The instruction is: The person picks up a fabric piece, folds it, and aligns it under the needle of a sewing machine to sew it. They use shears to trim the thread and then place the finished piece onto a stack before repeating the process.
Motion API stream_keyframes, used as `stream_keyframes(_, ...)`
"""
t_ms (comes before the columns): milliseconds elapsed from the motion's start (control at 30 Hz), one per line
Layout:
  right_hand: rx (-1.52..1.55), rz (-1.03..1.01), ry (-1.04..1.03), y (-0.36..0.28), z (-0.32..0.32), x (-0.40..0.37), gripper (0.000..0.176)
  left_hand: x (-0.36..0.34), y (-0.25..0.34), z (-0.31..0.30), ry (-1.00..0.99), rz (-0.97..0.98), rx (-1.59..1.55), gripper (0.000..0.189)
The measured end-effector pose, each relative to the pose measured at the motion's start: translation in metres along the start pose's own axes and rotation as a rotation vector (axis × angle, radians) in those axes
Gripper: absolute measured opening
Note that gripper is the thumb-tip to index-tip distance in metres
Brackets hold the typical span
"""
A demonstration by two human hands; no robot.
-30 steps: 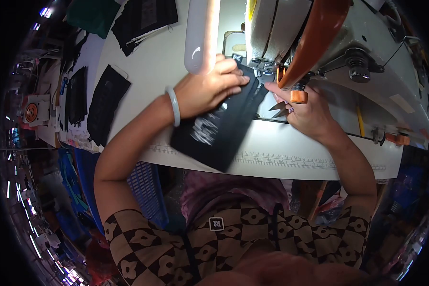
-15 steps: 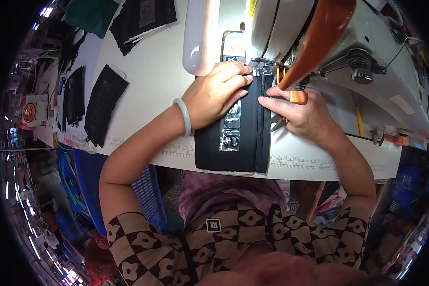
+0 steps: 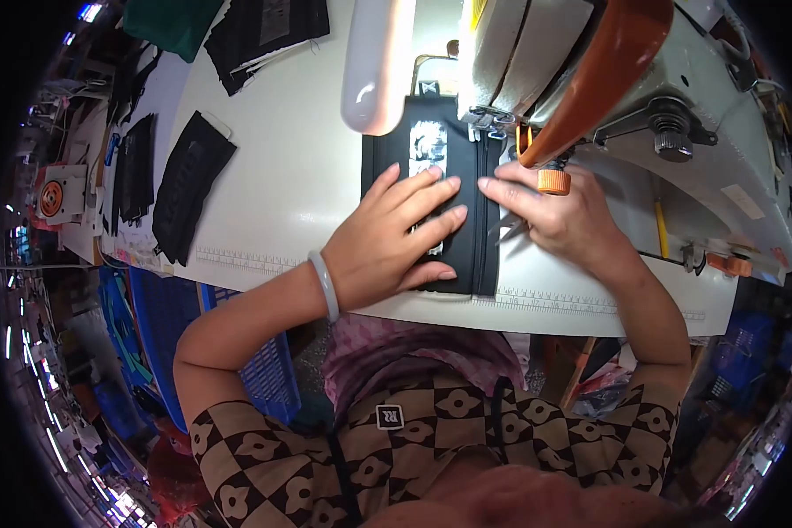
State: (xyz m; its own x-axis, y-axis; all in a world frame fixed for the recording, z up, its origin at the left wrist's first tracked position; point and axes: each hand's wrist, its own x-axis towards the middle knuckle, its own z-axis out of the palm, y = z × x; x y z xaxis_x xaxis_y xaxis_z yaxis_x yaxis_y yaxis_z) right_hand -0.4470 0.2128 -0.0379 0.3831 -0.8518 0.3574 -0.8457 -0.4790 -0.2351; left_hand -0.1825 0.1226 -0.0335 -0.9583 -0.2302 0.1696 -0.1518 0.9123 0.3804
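A black fabric panel [image 3: 462,255] with a zipper strip [image 3: 481,220] along its right side lies under the sewing machine's presser foot [image 3: 486,123]. A shiny silver print [image 3: 429,141] runs down its middle, partly covered by my left hand [image 3: 387,233]. That hand rests flat on the panel, fingers spread. My right hand [image 3: 559,207] is at the zipper edge, with its index finger and thumb tips on or close to the strip. Pointed metal blades, seemingly small scissors [image 3: 507,231], stick out from beneath the right hand's curled fingers; their handles are hidden.
The sewing machine [image 3: 713,167] fills the upper right, with an orange lever [image 3: 603,79] above my right hand. A lamp tube [image 3: 377,70] hangs at the panel's upper left. Black pieces [image 3: 194,185] lie on the left. A ruler scale [image 3: 554,302] marks the table's front.
The panel has slid away from me beneath the presser foot. My left hand has moved back toward the table's front edge and spread its fingers. My right hand has barely moved.
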Motion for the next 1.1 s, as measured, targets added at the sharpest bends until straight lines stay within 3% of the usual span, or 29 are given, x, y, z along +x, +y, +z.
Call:
stream_keyframes(300,0.148,-0.113,-0.078,-0.009,-0.009,-0.004,0.029,0.034,-0.043,-0.006,0.091,0.002,-0.026,0.057)
stream_keyframes(467,0.057,-0.057,-0.007,0.0,0.002,0.001,0.033,0.054,-0.067,-0.012,0.061,-0.033,-0.015,0.055)
stream_keyframes(600,-0.039,0.077,-0.001,0.0,0.006,0.003,0.047,0.069,-0.093,-0.014,0.07,0.0,0.006,0.054)
stream_keyframes(700,-0.096,0.261,-0.104,0.003,0.011,-0.002,0.069,0.078,-0.111,-0.011,0.088,0.043,0.021,0.054)
stream_keyframes(867,-0.12,0.443,-0.244,0.01,0.023,-0.008,0.082,0.089,-0.129,-0.008,0.138,0.109,0.069,0.053)
stream_keyframes(933,-0.107,0.438,-0.188,0.014,0.026,-0.011,0.085,0.09,-0.127,-0.012,0.155,0.13,0.1,0.052)
stream_keyframes(1100,-0.09,0.426,-0.188,0.012,0.021,-0.009,0.083,0.08,-0.095,-0.034,-0.06,-0.137,0.09,0.052)
